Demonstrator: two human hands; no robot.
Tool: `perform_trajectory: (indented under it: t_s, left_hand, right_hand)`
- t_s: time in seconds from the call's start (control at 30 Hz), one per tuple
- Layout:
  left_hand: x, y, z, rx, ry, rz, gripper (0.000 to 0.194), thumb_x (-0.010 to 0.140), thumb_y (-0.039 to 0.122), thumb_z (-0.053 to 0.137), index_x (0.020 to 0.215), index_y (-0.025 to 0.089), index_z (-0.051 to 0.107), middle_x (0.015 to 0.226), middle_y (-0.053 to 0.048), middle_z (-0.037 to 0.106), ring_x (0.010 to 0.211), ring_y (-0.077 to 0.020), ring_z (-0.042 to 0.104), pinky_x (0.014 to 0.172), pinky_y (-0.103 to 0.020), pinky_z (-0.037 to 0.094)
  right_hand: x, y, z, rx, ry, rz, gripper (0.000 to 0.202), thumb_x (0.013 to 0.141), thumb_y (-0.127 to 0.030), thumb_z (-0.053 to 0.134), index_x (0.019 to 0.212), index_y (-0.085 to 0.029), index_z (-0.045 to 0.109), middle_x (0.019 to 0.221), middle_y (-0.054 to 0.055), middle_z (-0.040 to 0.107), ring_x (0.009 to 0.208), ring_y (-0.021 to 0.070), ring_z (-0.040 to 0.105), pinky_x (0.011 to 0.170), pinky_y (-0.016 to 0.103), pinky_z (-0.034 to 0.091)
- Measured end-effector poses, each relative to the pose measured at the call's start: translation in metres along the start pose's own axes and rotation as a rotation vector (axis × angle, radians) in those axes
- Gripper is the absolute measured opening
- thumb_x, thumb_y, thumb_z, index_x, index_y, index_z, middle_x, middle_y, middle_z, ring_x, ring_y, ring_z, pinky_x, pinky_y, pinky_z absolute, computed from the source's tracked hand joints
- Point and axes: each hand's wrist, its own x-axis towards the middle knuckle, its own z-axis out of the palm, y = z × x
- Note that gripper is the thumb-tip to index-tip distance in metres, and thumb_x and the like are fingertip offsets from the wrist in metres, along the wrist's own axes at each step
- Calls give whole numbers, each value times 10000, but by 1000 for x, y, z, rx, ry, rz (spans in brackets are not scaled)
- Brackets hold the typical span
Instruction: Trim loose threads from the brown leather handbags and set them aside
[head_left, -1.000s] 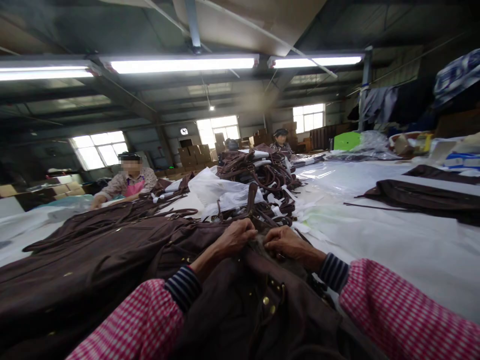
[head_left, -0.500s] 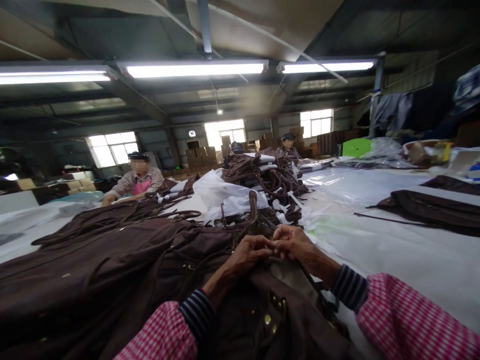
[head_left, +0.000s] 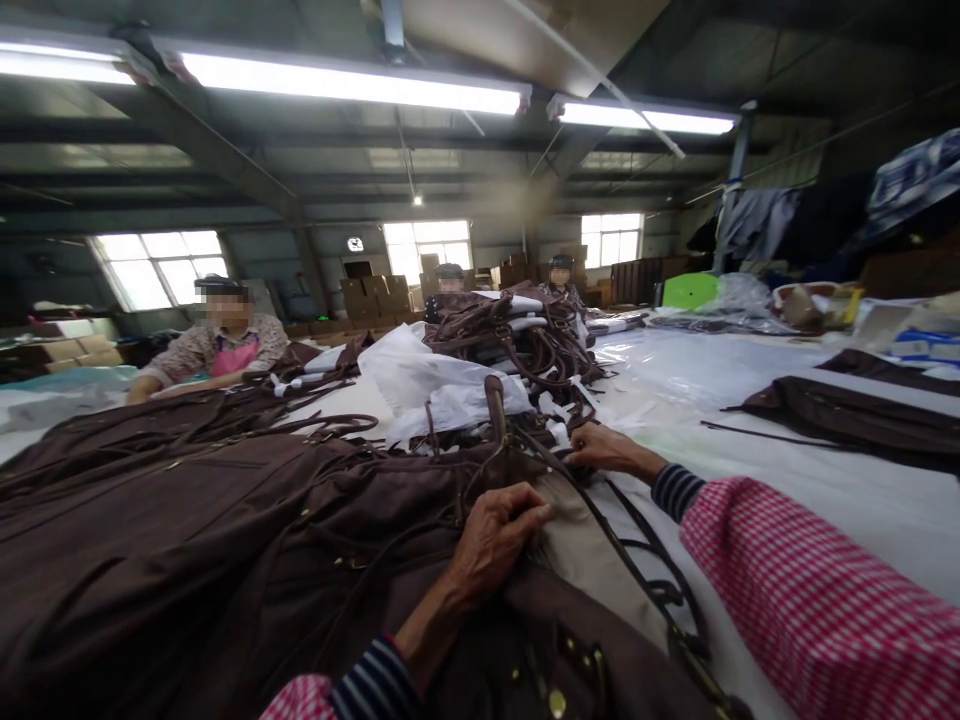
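Note:
A dark brown bag [head_left: 555, 620] with brass-coloured fittings lies in front of me, its pale lining [head_left: 577, 530] showing in the opening. My left hand [head_left: 499, 530] is closed on the near edge of the opening, fingers curled and thumb pointing right. Beyond the far edge, my right hand [head_left: 611, 448] bends its fingers down onto the bag's rim by a dark strap [head_left: 622, 540]; its fingertips are partly hidden. The strap runs down along the bag's right side to a metal clasp. An upright handle loop [head_left: 495, 405] stands behind my left hand.
More brown bags [head_left: 187, 510] spread to the left. A heap of bags [head_left: 517, 330] and crumpled white plastic [head_left: 427, 380] sit ahead. Brown pieces [head_left: 847, 410] lie on the white table [head_left: 795, 520] at right. A co-worker in a pink apron [head_left: 236, 350] is at the far left.
My hands, close together at the bag's edge before, have moved apart. The right went forward and right; the left stayed nearer. The bag's opening now shows more lining. The view has shifted.

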Motion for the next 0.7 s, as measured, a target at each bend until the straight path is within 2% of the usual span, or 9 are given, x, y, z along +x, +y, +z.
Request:
perform_trajectory:
  t_s: [0.1, 0.17, 0.27, 0.3, 0.37, 0.47, 0.53, 0.6, 0.7]
  left_hand:
    - [0, -1, 1, 5, 17, 1, 262, 886, 385, 606, 769, 154, 646, 618, 35, 533, 596, -99, 458, 592, -219, 331]
    - [0, -1, 1, 5, 34, 12, 264, 887, 384, 599, 760, 155, 633, 616, 34, 531, 596, -101, 456, 594, -219, 335]
    - [0, -1, 1, 11, 65, 28, 263, 892, 372, 578, 746, 157, 615, 608, 25, 552, 597, -108, 470, 608, -222, 353]
    - [1, -1, 1, 8, 73, 35, 260, 894, 369, 571, 749, 157, 616, 613, 17, 572, 605, -112, 485, 617, -224, 362]
    - [2, -2, 1, -20, 81, 49, 253, 894, 368, 562, 770, 156, 621, 644, -3, 628, 623, -120, 519, 633, -227, 383]
    - [5, -3, 0, -114, 66, 46, 247, 886, 382, 563, 811, 153, 612, 680, -26, 683, 590, -116, 533, 601, -226, 394]
    - [6, -4, 0, -168, 52, 36, 251, 870, 392, 579, 813, 149, 603, 660, -28, 684, 541, -107, 517, 562, -220, 389]
    - [8, -4, -1, -203, 60, 33, 256, 849, 394, 604, 800, 143, 606, 637, -25, 676, 513, -97, 507, 538, -211, 382]
    - [9, -4, -2, -235, 98, 26, 261, 828, 392, 628, 787, 135, 617, 620, -19, 668, 483, -81, 492, 512, -195, 365]
  right_hand:
    - [-1, -15, 14, -131, 57, 7, 103, 729, -236, 679, 790, -164, 719, 808, 72, 708, 806, 211, 642, 659, 265, 382]
    - [-3, -29, 7, -208, 135, -9, 200, 766, -185, 621, 933, -161, 728, 930, 115, 727, 929, 252, 652, 739, 289, 405]
    - [-8, -44, -26, -298, 275, -28, 387, 840, -173, 532, 1206, -170, 660, 1063, 151, 724, 1043, 287, 636, 822, 326, 414]
    - [-11, -45, -41, -320, 325, -24, 409, 856, -180, 514, 1243, -183, 645, 1075, 147, 726, 1042, 288, 639, 827, 331, 419]
    - [-19, -40, -71, -327, 416, -11, 387, 850, -194, 514, 1194, -211, 690, 1043, 118, 743, 990, 275, 656, 802, 324, 433]
    - [-38, -23, -104, -166, 471, 11, 334, 780, -187, 558, 1038, -223, 767, 885, 58, 754, 829, 217, 670, 698, 276, 450]
    - [-52, -9, -114, 43, 475, 55, 325, 740, -188, 585, 1002, -200, 776, 766, 38, 730, 711, 180, 651, 604, 243, 439]
    - [-65, 3, -111, 258, 477, 134, 318, 722, -214, 614, 998, -170, 764, 667, 29, 695, 593, 155, 609, 504, 226, 395]
    - [-87, 13, -87, 467, 379, 254, 305, 724, -251, 630, 989, -138, 732, 575, 22, 648, 462, 128, 526, 412, 215, 298]
